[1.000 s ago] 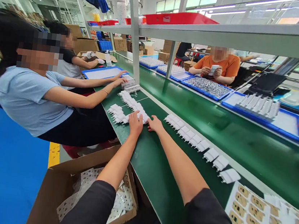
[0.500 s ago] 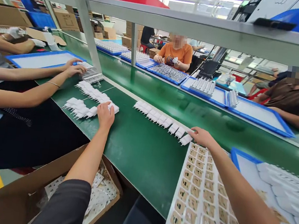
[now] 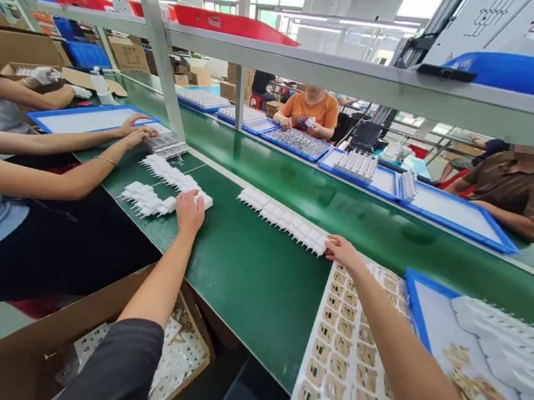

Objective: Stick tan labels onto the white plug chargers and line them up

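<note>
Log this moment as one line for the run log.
left hand: flat on white plug adapters | right hand: touching end of adapter row | label sheet: beside right arm | surface: green belt

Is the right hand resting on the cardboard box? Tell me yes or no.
No, the right hand lies on the green belt at the near end of the row of white plugs, far from the cardboard box.

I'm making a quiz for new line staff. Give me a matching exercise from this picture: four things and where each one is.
Things:
1. left hand
2. right hand
3. sticker sheet
4. cardboard box

Places:
a. on the floor beside the belt
b. at the end of the long row of white plugs
c. on the near cluster of white plugs
d. under the right forearm

Pairs: 1-c, 2-b, 3-d, 4-a
</note>
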A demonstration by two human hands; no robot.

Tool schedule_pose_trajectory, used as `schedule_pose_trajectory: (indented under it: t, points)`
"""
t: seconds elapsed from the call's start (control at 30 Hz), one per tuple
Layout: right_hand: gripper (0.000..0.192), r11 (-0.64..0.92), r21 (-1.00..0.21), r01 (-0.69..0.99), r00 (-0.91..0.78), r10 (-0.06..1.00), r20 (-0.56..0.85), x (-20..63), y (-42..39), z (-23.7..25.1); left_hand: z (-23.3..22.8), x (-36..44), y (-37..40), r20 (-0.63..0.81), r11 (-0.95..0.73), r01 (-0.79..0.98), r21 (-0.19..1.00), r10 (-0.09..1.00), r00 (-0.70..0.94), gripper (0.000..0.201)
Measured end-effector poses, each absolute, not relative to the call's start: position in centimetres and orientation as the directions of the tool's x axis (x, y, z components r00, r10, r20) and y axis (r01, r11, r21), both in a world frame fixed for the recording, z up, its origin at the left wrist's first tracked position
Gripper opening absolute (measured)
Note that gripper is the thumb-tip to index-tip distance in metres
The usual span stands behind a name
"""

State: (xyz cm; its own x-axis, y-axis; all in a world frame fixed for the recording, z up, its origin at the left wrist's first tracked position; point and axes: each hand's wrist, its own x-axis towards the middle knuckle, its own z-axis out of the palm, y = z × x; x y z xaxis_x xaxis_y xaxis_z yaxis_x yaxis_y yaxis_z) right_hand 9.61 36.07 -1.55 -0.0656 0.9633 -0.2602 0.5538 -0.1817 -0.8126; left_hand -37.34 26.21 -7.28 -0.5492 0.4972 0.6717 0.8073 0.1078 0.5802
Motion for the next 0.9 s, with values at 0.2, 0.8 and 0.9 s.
schedule_pose_trajectory:
  t: [0.2, 0.8, 0.9]
  points:
    - [0.045, -0.154, -0.833, 0.532, -0.074, 0.971, -0.227, 8.2, 38.2, -2.2, -7.3, -37.3, 26.4, 0.665, 0.109, 0.799, 0.592, 0.493, -0.561, 0.033]
    - [0.033, -0.134, -0.890, 0.435, -0.249, 0.932, -0.262, -8.4, 41.6, -2.4, -6.9, -36.9, 26.6, 0.610, 0.143, 0.770, 0.622, 0.527, -0.591, 0.033]
    - [0.035, -0.135, -0.903, 0.408, -0.270, 0.927, -0.260, -11.3, 41.5, -2.4, -6.8, -36.8, 26.7, 0.601, 0.147, 0.763, 0.629, 0.530, -0.598, 0.033]
